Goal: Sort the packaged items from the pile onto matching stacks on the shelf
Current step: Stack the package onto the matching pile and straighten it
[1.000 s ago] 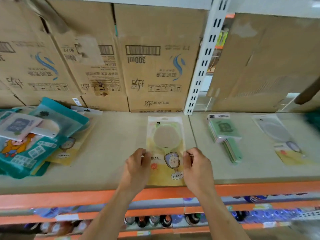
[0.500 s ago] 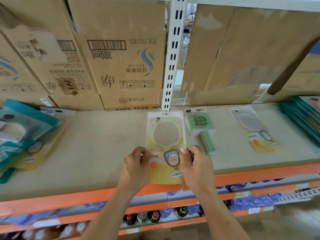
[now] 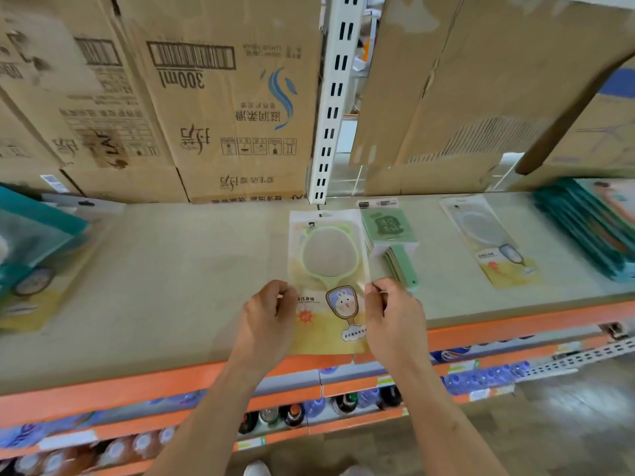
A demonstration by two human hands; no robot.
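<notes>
A packaged hand mirror with a green frame (image 3: 328,266) lies flat at the shelf's front, its yellow lower end over the orange edge. My left hand (image 3: 266,317) pinches its left side and my right hand (image 3: 395,314) pinches its right side. Just right of it sits a stack of green-handled packaged items (image 3: 390,235). Further right lies a similar mirror pack (image 3: 491,242), then a teal stack (image 3: 591,228) at the far right. The mixed pile (image 3: 37,245) lies at the left edge.
The beige shelf board (image 3: 192,269) has an orange front rail (image 3: 103,393). Cardboard boxes (image 3: 220,108) line the back, with a white slotted upright (image 3: 335,97) between them. Bottles stand on the lower shelf (image 3: 281,417).
The view has swung right: the pile slid toward the left edge and the teal stack came into sight. Both hands keep hold of the mirror pack, now close beside the green-handled stack.
</notes>
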